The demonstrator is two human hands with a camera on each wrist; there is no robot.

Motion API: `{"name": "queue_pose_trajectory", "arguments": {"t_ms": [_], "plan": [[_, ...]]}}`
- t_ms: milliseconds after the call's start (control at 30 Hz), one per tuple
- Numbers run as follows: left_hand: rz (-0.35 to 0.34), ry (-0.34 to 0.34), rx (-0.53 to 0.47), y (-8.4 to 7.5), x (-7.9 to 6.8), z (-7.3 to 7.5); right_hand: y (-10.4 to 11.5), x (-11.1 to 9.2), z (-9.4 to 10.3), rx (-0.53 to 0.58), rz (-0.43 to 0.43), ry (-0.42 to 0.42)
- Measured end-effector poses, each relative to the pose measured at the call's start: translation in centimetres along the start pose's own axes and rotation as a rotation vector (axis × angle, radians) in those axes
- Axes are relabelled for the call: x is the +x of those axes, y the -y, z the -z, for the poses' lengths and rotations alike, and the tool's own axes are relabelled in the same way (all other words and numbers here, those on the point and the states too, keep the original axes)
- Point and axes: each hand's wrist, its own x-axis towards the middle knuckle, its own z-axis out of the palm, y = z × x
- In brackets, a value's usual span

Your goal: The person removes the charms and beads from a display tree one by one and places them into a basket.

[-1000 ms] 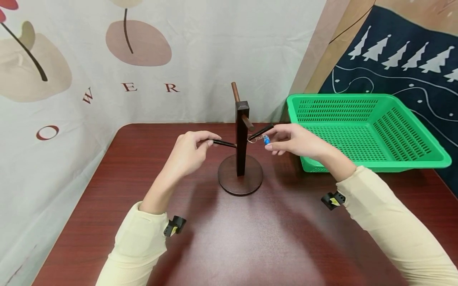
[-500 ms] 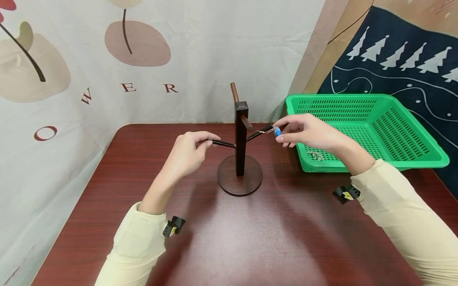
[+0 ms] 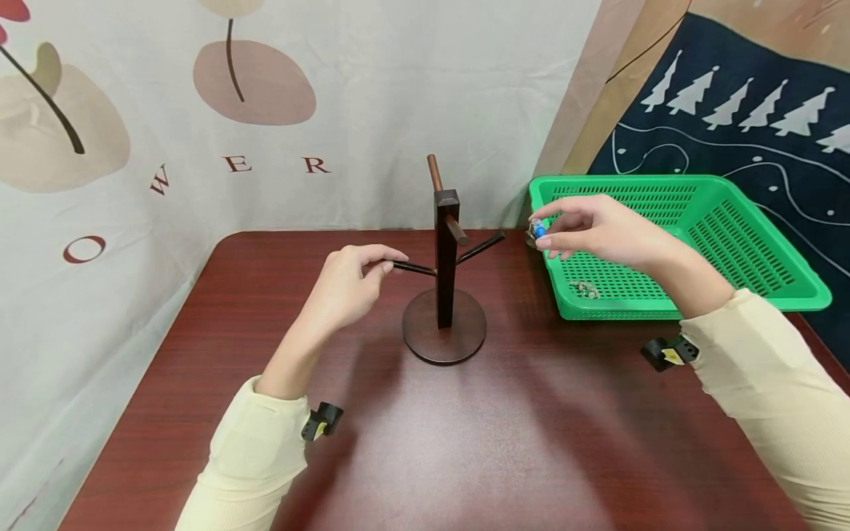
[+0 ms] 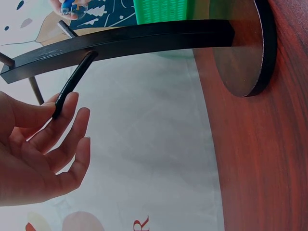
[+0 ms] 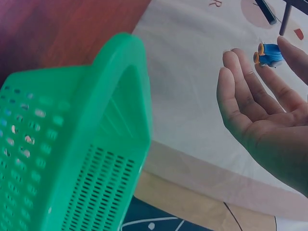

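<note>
A dark wooden stand (image 3: 446, 287) with a round base and several pegs stands upright on the table. My left hand (image 3: 352, 287) pinches the tip of its lower left peg (image 3: 415, 267) between thumb and forefinger; the left wrist view shows the other fingers loosely spread below that peg. Off to the right of the stand, my right hand (image 3: 614, 230) pinches a keychain (image 3: 539, 229) with a small blue figure. Two orange-yellow ends show on the figure (image 5: 269, 54) in the right wrist view. The lower right peg (image 3: 482, 248) has nothing hanging on it.
A green plastic basket (image 3: 790, 301) stands at the right, partly under my right hand and wrist. Small metal chains (image 3: 586, 289) lie in its near left corner. A printed cloth (image 3: 398, 110) hangs behind the table (image 3: 425, 442).
My right hand has drawn the keychain off the lower right peg and carried it right and up to the basket's left rim. My left hand has stayed on its peg.
</note>
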Motion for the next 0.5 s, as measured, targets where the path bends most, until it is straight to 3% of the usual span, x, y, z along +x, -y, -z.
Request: {"name": "queue_pose_trajectory", "arguments": {"t_ms": [500], "plan": [[0.008, 0.0, -0.001, 0.0, 0.1, 0.0, -1.1, -1.8, 2.3, -0.056, -0.076, -0.061]]}}
